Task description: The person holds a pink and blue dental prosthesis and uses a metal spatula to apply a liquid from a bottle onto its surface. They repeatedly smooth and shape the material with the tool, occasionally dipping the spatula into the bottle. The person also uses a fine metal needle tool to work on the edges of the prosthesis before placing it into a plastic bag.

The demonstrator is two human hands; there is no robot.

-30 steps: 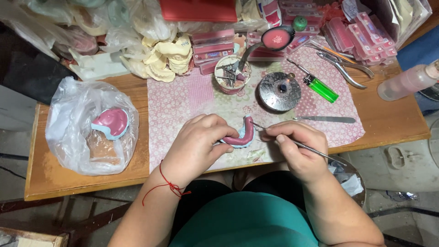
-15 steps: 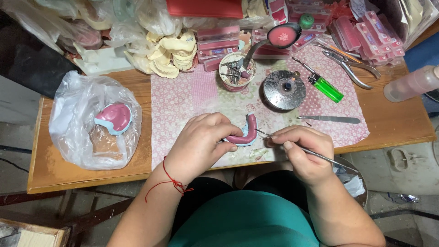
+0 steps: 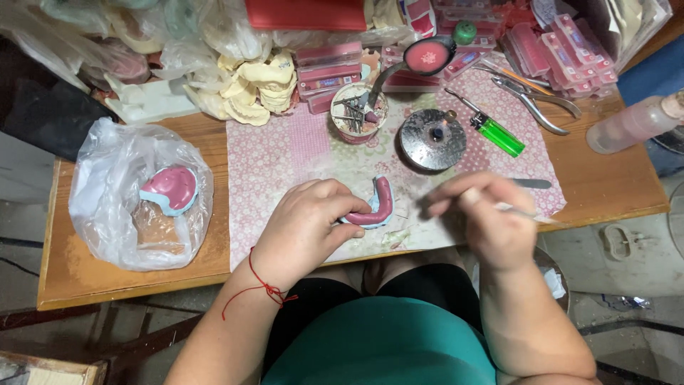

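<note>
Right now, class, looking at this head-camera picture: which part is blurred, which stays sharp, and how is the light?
Head view: the right hand and its thin metal tool are smeared by motion blur; the left hand on the pink wax rim is sharp, as are the green lighter and pliers; light is soft and even, with glare on the plastic bag.

A smooth, faintly glossy pink wax rim (image 3: pixel 379 207) on a pale plaster base is held in the left hand (image 3: pixel 306 228), and a thin bright metal instrument (image 3: pixel 527 214), blurred, is pinched in the right hand (image 3: pixel 484 221). The tabletop (image 3: pixel 128 278) is seen as matt brown wood, worn and stained, overlaid with a matt pink floral cloth (image 3: pixel 271 164). A crinkled, shiny clear plastic bag (image 3: pixel 121 199), a dull grey metal burner lid (image 3: pixel 432 139) and a glossy translucent green plastic lighter (image 3: pixel 500 135) are also shown.
</note>
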